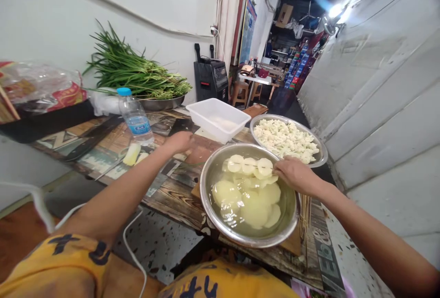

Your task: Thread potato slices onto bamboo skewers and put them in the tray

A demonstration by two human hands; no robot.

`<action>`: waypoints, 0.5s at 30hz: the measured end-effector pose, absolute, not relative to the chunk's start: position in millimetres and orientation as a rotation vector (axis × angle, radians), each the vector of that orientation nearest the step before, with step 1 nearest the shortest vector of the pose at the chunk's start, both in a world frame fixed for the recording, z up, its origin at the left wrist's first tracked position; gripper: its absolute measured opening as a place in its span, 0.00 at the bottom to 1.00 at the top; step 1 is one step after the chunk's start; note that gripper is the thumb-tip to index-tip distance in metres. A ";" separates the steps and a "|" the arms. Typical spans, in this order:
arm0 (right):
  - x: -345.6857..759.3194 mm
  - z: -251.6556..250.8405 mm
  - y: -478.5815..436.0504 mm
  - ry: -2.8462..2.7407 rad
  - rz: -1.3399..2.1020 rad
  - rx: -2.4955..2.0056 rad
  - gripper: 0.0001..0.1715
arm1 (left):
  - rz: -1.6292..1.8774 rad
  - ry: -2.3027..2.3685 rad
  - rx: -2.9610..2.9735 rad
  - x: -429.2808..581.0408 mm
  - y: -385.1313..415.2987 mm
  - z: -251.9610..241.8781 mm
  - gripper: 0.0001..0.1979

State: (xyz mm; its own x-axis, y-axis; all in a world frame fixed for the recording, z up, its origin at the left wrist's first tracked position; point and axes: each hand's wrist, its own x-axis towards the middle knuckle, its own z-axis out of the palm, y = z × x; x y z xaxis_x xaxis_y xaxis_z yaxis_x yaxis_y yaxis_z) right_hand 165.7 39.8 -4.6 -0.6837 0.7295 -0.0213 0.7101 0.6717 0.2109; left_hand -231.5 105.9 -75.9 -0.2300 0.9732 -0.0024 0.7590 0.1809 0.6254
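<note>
My right hand is closed on the end of a skewer of potato slices, held over the right side of a metal basin. Three pale round slices sit in a row on it, low over the water. Under the surface lie several loose potato slices. Left of the basin, above the table, my left hand appears with its fingers curled in. Whatever they may hold is hidden.
A white plastic tub stands behind the basin, beside a metal bowl of cauliflower pieces. Bamboo skewers lie right of the basin. Leftward are a water bottle, a long knife and green stalks.
</note>
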 end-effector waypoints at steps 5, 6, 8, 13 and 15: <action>162.4 -9.3 26.0 2.712 0.332 1.221 0.13 | 0.856 1.883 1.165 -173.4 145.9 -55.8 0.24; 162.9 -9.4 22.9 2.712 0.325 1.192 0.13 | 0.863 1.840 1.038 -164.3 152.8 -53.0 0.26; 164.5 -10.0 16.7 2.708 0.311 1.100 0.14 | 0.876 1.786 0.864 -151.0 165.2 -49.3 0.29; 163.3 -17.4 5.0 2.573 0.460 1.012 0.28 | 0.889 1.738 0.679 -140.0 188.2 -52.7 0.23; 159.8 -19.5 2.1 2.520 0.489 1.067 0.26 | 0.896 1.728 0.650 -139.7 193.8 -56.8 0.19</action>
State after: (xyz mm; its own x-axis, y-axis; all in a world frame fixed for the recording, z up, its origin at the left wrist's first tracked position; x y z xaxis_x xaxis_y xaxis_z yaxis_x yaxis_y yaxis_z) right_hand 159.8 2.1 -19.5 -0.6501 0.7358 -0.1899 0.6114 0.6548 0.4443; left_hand -139.7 193.8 -56.8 -0.3159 0.7772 -0.5442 0.0034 0.5744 0.8185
